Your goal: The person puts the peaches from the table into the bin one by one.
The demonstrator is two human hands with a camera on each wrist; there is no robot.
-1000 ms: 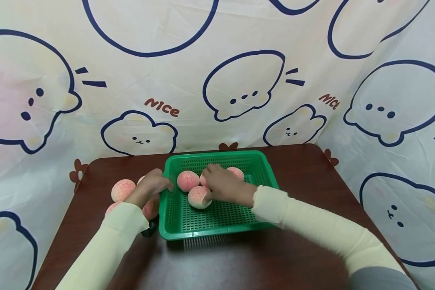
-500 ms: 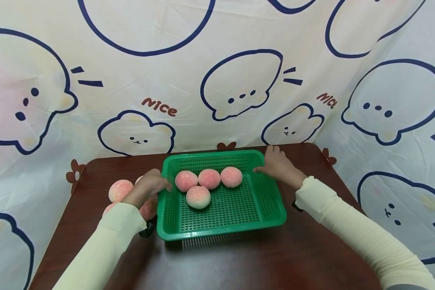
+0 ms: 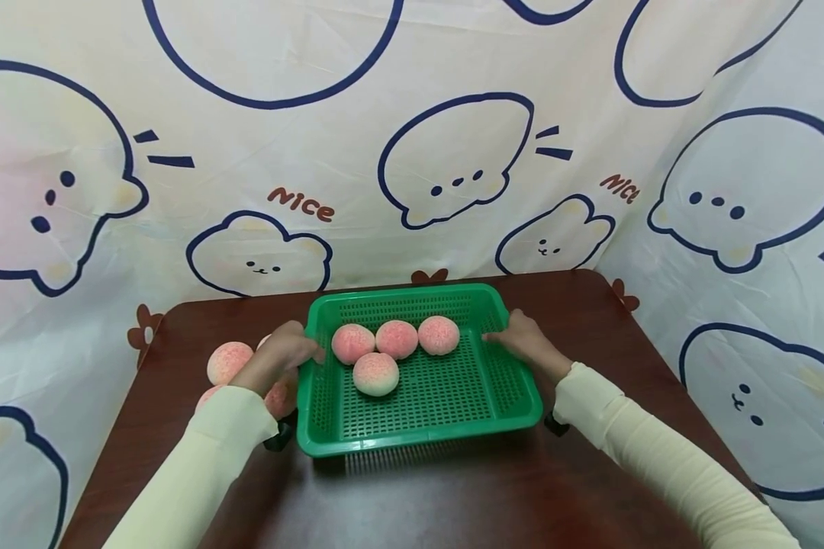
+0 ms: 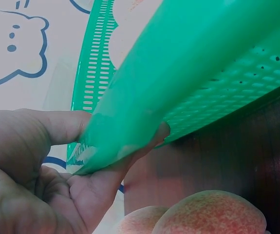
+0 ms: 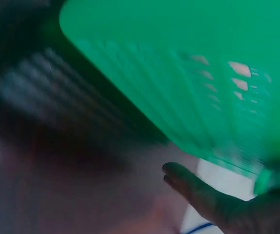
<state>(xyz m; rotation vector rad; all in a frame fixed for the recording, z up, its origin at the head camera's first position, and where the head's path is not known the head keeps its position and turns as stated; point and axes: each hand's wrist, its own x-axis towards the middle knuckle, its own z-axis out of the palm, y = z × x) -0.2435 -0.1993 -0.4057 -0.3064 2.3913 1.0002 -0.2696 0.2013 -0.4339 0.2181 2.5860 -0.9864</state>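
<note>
A green plastic basket (image 3: 419,442) with slotted sides sits mid-table, several pink-and-cream peaches (image 3: 375,374) inside toward its left and back. My left hand (image 3: 281,357) grips the basket's left rim, its thumb over the edge. In the left wrist view that hand (image 4: 76,165) pinches the green rim, with fingers beneath. My right hand (image 3: 527,341) holds the right rim, thumb on the inner side. The right wrist view is blurred; there the right hand (image 5: 222,200) has a finger reaching under the basket's slotted wall (image 5: 178,92).
More peaches (image 3: 230,363) lie on the dark brown table (image 3: 412,503) left of the basket, partly hidden by the left arm. A cartoon-printed cloth (image 3: 357,252) hangs behind and beside the table.
My right hand has left the peaches inside the basket, moved right, and now holds the right rim. A peach it covered is fully visible. The left hand stays at the left rim.
</note>
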